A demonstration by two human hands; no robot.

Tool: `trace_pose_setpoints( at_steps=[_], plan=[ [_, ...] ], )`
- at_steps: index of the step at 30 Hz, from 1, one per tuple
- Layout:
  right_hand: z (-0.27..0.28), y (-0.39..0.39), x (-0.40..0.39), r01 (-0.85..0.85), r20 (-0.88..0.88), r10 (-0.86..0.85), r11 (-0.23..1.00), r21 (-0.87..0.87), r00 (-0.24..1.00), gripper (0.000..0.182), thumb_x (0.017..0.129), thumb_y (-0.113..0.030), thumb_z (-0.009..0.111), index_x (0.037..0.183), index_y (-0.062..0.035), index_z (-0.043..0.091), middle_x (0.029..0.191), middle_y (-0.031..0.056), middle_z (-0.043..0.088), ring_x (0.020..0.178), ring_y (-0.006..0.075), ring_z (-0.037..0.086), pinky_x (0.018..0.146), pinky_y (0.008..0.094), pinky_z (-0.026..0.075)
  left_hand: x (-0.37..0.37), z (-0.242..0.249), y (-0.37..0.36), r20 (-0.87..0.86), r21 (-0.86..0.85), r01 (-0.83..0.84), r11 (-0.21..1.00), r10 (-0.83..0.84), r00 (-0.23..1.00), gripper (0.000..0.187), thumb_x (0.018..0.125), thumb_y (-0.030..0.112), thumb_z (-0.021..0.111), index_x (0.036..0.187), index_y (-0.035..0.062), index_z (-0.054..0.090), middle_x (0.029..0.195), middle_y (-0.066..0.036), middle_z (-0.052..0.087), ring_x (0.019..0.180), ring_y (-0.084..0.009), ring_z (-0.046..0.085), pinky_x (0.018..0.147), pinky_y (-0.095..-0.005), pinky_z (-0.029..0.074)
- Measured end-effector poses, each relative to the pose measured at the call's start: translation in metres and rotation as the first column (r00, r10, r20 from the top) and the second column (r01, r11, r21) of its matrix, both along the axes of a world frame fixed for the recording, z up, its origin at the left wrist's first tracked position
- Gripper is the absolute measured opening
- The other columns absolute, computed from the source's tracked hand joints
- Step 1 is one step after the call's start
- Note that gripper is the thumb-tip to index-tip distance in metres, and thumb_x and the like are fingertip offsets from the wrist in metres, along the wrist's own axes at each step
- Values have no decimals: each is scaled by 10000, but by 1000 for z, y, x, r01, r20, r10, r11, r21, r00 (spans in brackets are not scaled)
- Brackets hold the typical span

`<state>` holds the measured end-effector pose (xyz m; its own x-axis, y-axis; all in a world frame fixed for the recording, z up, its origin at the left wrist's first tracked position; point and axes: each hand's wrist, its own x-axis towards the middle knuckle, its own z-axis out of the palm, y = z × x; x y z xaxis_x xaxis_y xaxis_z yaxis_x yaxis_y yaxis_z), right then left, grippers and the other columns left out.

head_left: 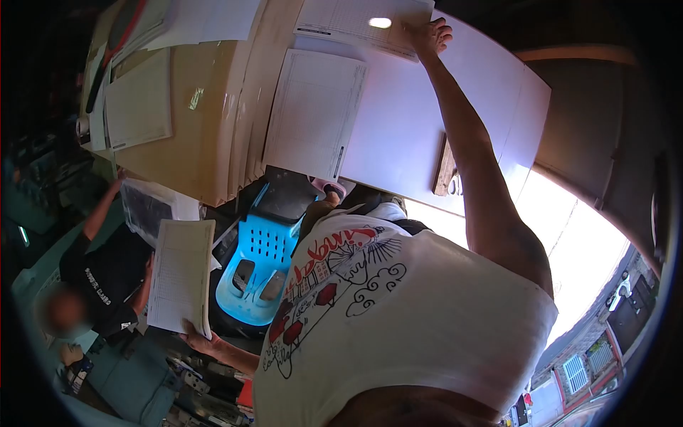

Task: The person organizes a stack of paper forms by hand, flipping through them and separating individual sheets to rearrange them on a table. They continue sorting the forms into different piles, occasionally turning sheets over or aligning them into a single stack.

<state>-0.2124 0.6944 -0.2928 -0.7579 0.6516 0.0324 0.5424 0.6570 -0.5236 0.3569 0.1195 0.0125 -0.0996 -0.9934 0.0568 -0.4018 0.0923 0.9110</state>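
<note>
Left hand [199, 341]: closed on lower corner of pad [179, 277], off counter [402, 121], with elbow bent and forearm low beside torso.
Pad: tilted, long axis pointing roughly away from body; close to co-worker's arm [144, 288] at far side.
Right hand [428, 35]: at near right corner of upper sheets [341, 20], with fingers loosely bent; grip unclear. Reached far forward, arm nearly straight over counter.
Middle sheets [314, 114]: flat on counter, between both hands, nearer right; long axis pointing away from body.
</note>
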Motion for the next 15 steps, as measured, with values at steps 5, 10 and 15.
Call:
trace_pose_setpoints(
  at_steps=[5, 10, 15],
  plan=[
    [29, -15, 44, -136, -344, 150, 989, 62, 927, 831, 674, -446, 788, 1210, 78, 431, 1088, 265, 517, 1102, 374, 410, 907, 486, 387, 16, 49, 7, -127, 24, 219, 975, -214, 969, 356, 879, 115, 604, 1202, -7, 518, 1126, -148, 569, 912, -209, 597, 842, -329, 557],
    [120, -114, 193, -651, -451, 473, 603, -461, 757, 634, 789, -389, 744, 1238, 10, 543, 1177, 218, 585, 1083, 307, 592, 905, 382, 524, 22, 92, 29, -27, -325, 474, 818, -509, 860, 446, 875, 219, 630, 1264, 30, 518, 1256, -139, 512, 1098, -253, 526, 951, -418, 471],
    [203, -167, 327, -202, -644, 483, -686, -700, 594, 964, 821, -665, 535, 1394, 76, 306, 1340, 246, 462, 1241, 309, 477, 1021, 391, 410, 34, 48, 1, 102, -434, 732, 526, -778, 620, 572, 849, 319, 650, 1311, 18, 495, 1319, -152, 458, 1229, -306, 423, 1060, -491, 330]
  ],
)
